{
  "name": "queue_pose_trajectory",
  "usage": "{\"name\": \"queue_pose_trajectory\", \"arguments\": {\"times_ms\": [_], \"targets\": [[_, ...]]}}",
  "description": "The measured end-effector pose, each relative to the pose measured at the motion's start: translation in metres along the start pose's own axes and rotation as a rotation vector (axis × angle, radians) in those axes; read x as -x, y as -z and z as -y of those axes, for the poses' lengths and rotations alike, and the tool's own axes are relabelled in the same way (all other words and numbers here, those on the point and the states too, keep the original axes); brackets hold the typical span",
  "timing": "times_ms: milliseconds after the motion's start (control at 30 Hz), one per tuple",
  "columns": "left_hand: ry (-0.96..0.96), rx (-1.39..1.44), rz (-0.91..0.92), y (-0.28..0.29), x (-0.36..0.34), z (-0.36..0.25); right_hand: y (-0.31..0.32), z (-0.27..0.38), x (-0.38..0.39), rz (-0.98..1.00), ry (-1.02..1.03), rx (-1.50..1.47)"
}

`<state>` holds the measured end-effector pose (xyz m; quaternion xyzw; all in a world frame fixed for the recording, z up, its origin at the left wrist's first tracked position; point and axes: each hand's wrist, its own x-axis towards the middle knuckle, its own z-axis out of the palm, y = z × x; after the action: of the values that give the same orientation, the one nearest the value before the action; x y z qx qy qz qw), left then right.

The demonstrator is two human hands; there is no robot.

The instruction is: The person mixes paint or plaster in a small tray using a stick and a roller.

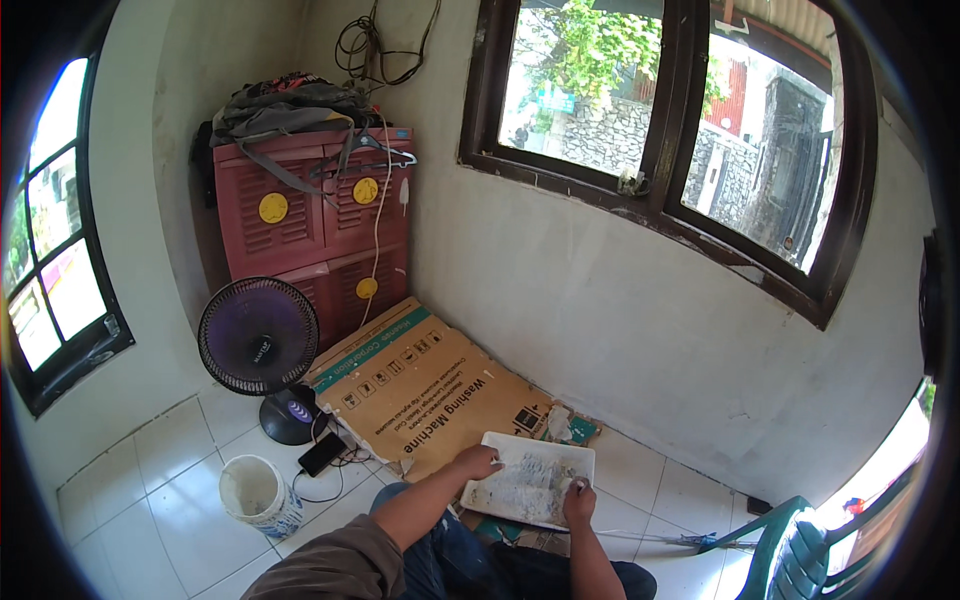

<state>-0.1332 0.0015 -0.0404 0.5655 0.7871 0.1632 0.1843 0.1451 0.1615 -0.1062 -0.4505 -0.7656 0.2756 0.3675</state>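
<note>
A white paint tray, smeared with whitish paint, lies on the floor in front of me, on the edge of a flattened cardboard box. My left hand rests on the tray's left rim, fingers curled over it. My right hand is at the tray's lower right edge, fingers closed on the rim; whether it also holds a small tool I cannot tell. My knees in blue jeans sit just below the tray.
A white paint bucket stands on the tiled floor at my left. Behind it are a dark standing fan, a black phone with cable, and a red plastic cabinet with clothes on top. A green plastic chair stands at the right.
</note>
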Motion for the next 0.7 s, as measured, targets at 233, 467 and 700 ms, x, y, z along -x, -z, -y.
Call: {"name": "queue_pose_trajectory", "arguments": {"times_ms": [233,467,700], "targets": [[0.172,-0.128,0.108,-0.008,0.013,-0.012,-0.026,0.079,-0.005,0.244,0.028,-0.175],[0.388,-0.168,0.229,-0.011,-0.006,-0.01,-0.106,0.082,-0.075,0.454,-0.333,-0.659],[0.447,-0.108,0.364,-0.03,-0.023,0.009,-0.108,0.047,-0.104,0.471,-0.474,-0.807]]}}
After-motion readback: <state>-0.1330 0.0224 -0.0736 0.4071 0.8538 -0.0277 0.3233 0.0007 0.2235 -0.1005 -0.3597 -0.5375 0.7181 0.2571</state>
